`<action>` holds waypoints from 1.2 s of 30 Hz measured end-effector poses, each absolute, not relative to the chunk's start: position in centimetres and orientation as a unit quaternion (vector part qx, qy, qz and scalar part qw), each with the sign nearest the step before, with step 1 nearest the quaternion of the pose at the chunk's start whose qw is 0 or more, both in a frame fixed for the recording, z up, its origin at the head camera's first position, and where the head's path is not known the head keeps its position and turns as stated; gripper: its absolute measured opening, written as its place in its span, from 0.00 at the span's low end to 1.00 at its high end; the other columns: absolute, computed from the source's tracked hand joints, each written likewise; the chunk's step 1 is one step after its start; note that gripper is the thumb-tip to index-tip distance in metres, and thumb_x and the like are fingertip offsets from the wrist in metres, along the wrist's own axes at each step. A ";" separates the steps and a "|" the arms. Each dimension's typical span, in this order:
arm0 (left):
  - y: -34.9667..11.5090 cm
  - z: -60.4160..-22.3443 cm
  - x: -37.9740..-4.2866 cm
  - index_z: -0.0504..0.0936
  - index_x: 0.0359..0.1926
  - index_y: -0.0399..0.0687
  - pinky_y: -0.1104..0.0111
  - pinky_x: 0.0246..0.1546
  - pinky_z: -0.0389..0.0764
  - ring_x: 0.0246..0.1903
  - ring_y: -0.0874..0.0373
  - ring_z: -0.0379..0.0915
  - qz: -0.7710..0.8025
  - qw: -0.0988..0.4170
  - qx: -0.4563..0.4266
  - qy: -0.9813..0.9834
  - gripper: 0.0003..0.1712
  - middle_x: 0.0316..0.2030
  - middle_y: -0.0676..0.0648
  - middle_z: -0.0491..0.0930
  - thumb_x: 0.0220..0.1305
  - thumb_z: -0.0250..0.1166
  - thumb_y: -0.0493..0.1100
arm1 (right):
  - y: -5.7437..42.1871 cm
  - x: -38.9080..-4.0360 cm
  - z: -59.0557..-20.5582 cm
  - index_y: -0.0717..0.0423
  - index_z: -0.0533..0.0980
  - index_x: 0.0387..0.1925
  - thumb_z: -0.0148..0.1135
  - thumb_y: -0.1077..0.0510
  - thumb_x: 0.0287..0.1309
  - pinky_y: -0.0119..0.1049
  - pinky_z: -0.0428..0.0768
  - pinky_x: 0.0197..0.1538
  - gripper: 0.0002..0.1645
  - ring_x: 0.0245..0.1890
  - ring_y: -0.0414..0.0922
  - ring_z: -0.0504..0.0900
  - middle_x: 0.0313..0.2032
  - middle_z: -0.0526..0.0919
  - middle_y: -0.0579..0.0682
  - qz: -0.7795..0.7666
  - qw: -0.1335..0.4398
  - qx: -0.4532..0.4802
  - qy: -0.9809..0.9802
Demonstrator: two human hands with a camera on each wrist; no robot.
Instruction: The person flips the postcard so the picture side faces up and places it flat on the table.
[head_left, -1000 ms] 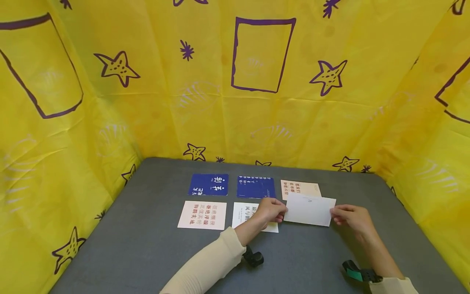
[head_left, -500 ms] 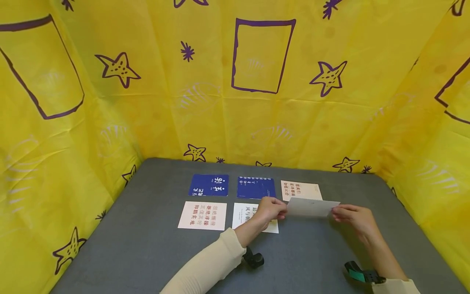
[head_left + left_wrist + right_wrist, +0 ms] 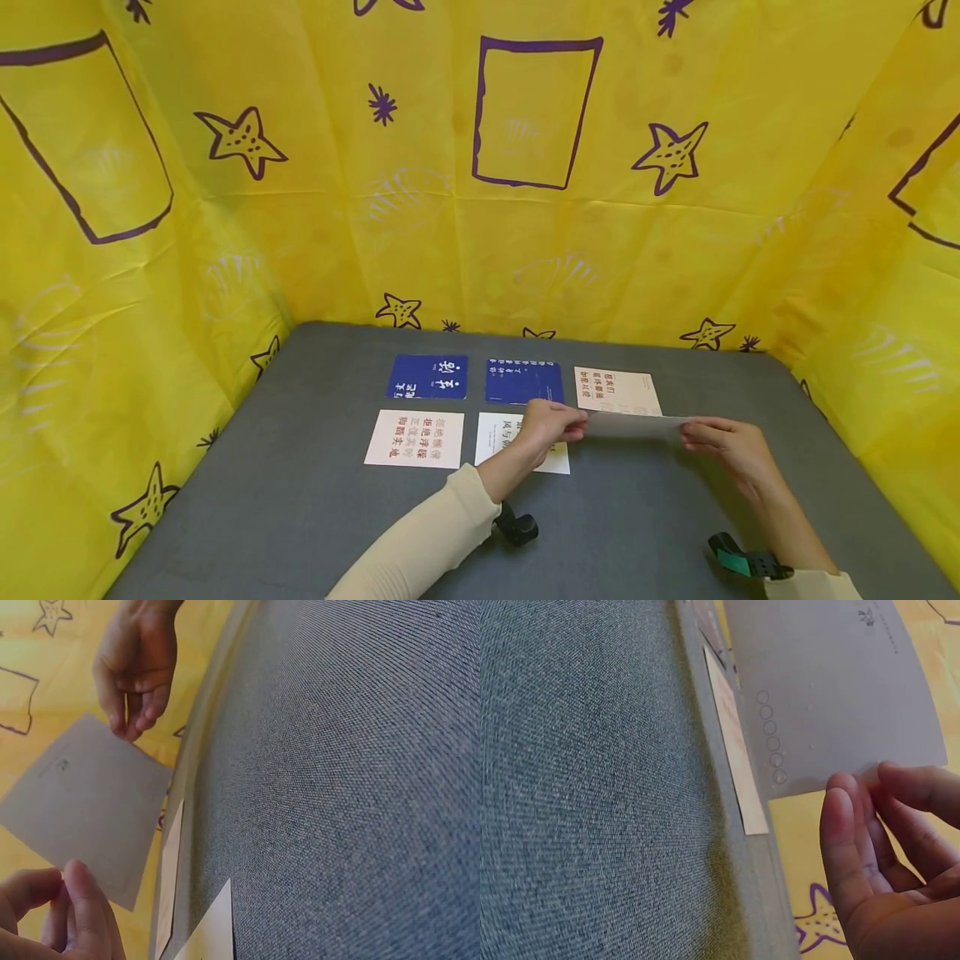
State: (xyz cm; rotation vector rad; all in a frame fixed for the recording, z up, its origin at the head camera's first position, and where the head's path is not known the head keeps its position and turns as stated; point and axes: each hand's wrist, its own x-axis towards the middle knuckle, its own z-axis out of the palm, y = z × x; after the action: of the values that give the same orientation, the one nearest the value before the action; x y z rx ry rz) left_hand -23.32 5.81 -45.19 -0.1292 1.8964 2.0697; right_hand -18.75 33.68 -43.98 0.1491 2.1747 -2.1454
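Observation:
A postcard is held up above the grey table by both hands, tilted so the head view catches it almost edge-on. My left hand pinches its left edge between thumb and fingers. At the opposite edge, my right hand pinches it the same way. The right wrist view shows the pale side of the postcard, with a column of small circles and a small printed mark. Just behind it on the table lies a cream card with red characters. A white card lies partly hidden beneath my left hand.
Two blue cards with white characters, one at left and one in the middle, lie in the back row. A pinkish card sits at front left. Yellow patterned cloth walls the table at back and sides.
The postcard has tipped from facing the head camera to nearly edge-on, uncovering more of the cream card behind. Both hands keep their pinch and have barely shifted.

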 end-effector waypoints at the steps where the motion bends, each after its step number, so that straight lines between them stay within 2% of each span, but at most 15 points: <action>1: 5.8 -45.2 -23.3 0.86 0.37 0.29 0.74 0.27 0.84 0.18 0.66 0.77 0.727 0.161 -0.045 0.666 0.08 0.29 0.39 0.87 0.57 0.68 0.32 | 33.7 -18.8 -44.0 0.50 0.87 0.30 0.61 0.66 0.62 0.32 0.85 0.38 0.12 0.30 0.39 0.87 0.29 0.88 0.42 -0.699 0.041 0.045 0.712; 6: 5.8 -45.3 -23.3 0.86 0.37 0.29 0.75 0.28 0.84 0.19 0.66 0.77 0.741 0.147 -0.053 0.653 0.08 0.30 0.38 0.87 0.55 0.68 0.30 | 33.8 -18.7 -44.2 0.56 0.86 0.36 0.59 0.66 0.64 0.32 0.85 0.40 0.11 0.32 0.39 0.88 0.32 0.89 0.40 -0.691 0.044 0.025 0.721; 13: 5.9 -45.6 -23.3 0.86 0.37 0.29 0.72 0.31 0.85 0.21 0.65 0.78 0.740 0.141 -0.059 0.655 0.08 0.30 0.41 0.87 0.55 0.67 0.29 | 33.6 -18.7 -44.1 0.47 0.87 0.37 0.60 0.52 0.66 0.28 0.84 0.41 0.11 0.34 0.35 0.84 0.33 0.85 0.31 -0.638 0.061 0.078 0.763; 17: 6.0 -45.8 -23.2 0.86 0.37 0.29 0.68 0.35 0.86 0.24 0.64 0.80 0.734 0.142 -0.051 0.662 0.08 0.32 0.41 0.87 0.56 0.67 0.29 | 33.4 -18.6 -44.3 0.50 0.86 0.41 0.62 0.48 0.63 0.29 0.82 0.43 0.13 0.35 0.34 0.81 0.32 0.83 0.29 -0.602 0.070 0.107 0.788; 22: 6.1 -45.9 -22.9 0.85 0.40 0.29 0.67 0.33 0.86 0.24 0.62 0.81 0.738 0.147 -0.048 0.657 0.10 0.34 0.41 0.86 0.54 0.66 0.25 | 33.1 -18.5 -44.6 0.57 0.84 0.45 0.63 0.50 0.62 0.28 0.81 0.41 0.17 0.33 0.36 0.80 0.32 0.82 0.31 -0.588 0.070 0.118 0.797; 29: 6.2 -46.2 -22.9 0.81 0.46 0.29 0.72 0.28 0.85 0.22 0.62 0.78 0.753 0.145 -0.047 0.641 0.18 0.34 0.40 0.83 0.51 0.64 0.22 | 32.9 -18.9 -44.9 0.66 0.79 0.52 0.64 0.55 0.62 0.29 0.83 0.38 0.22 0.30 0.38 0.81 0.32 0.80 0.34 -0.606 0.070 0.117 0.784; 36: 6.5 -46.7 -22.8 0.81 0.48 0.29 0.71 0.28 0.84 0.21 0.63 0.76 0.734 0.125 -0.038 0.666 0.21 0.31 0.39 0.85 0.50 0.64 0.22 | 33.0 -19.1 -45.1 0.65 0.82 0.47 0.64 0.60 0.61 0.29 0.84 0.36 0.15 0.29 0.38 0.81 0.30 0.82 0.37 -0.613 0.083 0.111 0.778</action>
State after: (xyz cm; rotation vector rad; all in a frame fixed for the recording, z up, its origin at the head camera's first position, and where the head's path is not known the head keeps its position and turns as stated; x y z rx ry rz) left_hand -22.78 6.53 -46.73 -0.1120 1.9422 2.1397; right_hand -19.05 32.96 -45.08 0.3307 2.3219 -1.8312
